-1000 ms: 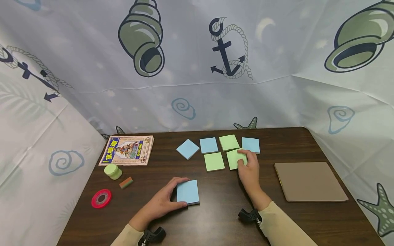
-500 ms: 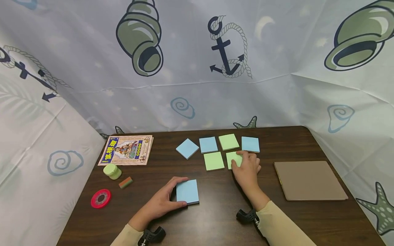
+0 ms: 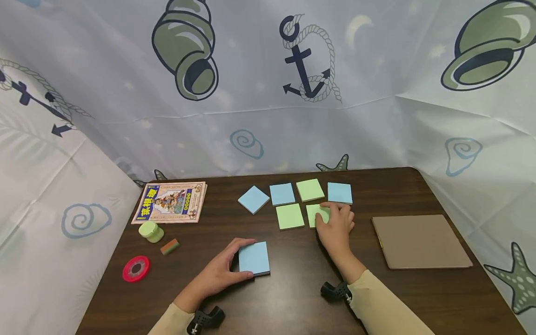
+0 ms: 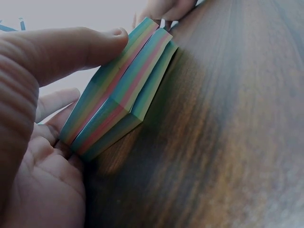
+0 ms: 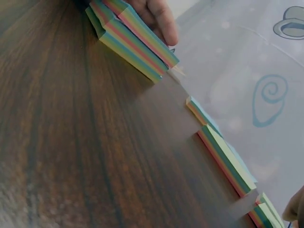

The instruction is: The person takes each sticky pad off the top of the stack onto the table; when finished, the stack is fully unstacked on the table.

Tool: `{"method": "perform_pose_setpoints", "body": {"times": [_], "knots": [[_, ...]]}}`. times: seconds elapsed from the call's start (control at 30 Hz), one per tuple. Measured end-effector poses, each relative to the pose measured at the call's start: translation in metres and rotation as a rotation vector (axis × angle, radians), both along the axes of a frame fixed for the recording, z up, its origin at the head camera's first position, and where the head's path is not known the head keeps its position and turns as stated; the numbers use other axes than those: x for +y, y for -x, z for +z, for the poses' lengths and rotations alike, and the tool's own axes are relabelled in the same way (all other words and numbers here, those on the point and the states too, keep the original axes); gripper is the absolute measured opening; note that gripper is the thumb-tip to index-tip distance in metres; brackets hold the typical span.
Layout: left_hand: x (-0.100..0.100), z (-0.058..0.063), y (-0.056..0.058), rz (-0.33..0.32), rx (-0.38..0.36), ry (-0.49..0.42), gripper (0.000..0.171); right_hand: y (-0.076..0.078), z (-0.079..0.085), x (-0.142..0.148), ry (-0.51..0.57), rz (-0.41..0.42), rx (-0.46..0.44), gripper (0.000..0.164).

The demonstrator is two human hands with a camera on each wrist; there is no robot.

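My left hand [image 3: 221,269] holds a stack of blue-topped sticky note pads [image 3: 254,258] on the table, thumb on the near side and fingers at the far side. In the left wrist view, the stack [image 4: 118,85] shows striped, multicoloured sides, with its layers slightly offset. Further back, my right hand [image 3: 337,227] grips a light green sticky note pad [image 3: 311,213], thumb at its left part and fingers by its far edge; the hand covers its right half. Just left of that lies another green pad [image 3: 290,217]. In the right wrist view, only a fingertip [image 5: 297,205] of this hand shows.
Behind are blue pads [image 3: 253,199] [image 3: 282,194] [image 3: 339,192] and a green pad [image 3: 310,190]. At left lie booklets [image 3: 169,202], a green round container [image 3: 151,231], a striped block [image 3: 169,246] and a red ring [image 3: 136,269]. A brown flat board [image 3: 420,242] lies right.
My right hand has shifted a little and now covers more of the green pad's right side. The left hand stays on its stack. The head view has tipped slightly.
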State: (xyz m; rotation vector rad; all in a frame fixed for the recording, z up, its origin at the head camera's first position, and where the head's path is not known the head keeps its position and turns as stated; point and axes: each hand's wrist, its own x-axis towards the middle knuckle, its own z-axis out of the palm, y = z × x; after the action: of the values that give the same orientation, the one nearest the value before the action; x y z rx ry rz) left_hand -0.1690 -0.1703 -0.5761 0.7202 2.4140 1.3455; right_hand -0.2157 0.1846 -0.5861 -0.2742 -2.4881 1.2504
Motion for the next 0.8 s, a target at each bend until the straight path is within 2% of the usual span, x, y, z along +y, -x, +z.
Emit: {"method": "perform_pose_setpoints", "body": {"times": [0.1,0.2,0.33,0.43,0.53,0.67,0.8], "knots": [[-0.001,-0.001,0.000,-0.002,0.011,-0.001,0.083,0.000,0.002,-0.001,0.043,-0.012,0.067,0.025],[-0.002,-0.001,-0.001,-0.002,0.013,-0.007,0.083,-0.001,0.002,-0.003,0.047,0.010,0.173,0.023],[-0.002,-0.002,-0.001,-0.003,0.004,-0.011,0.083,-0.002,0.002,-0.006,0.048,0.116,0.332,0.024],[-0.002,-0.002,-0.001,0.000,0.002,-0.006,0.083,-0.003,0.002,-0.009,0.074,0.221,0.387,0.022],[-0.002,-0.002,0.000,0.001,0.005,-0.004,0.082,-0.007,0.003,-0.013,0.156,0.350,0.371,0.021],[-0.001,-0.002,0.000,-0.004,0.008,-0.012,0.083,-0.014,0.004,-0.019,0.291,0.529,0.278,0.023],[-0.001,-0.001,0.000,-0.008,0.016,-0.018,0.083,-0.021,0.005,-0.027,0.345,0.634,0.212,0.023]]}}
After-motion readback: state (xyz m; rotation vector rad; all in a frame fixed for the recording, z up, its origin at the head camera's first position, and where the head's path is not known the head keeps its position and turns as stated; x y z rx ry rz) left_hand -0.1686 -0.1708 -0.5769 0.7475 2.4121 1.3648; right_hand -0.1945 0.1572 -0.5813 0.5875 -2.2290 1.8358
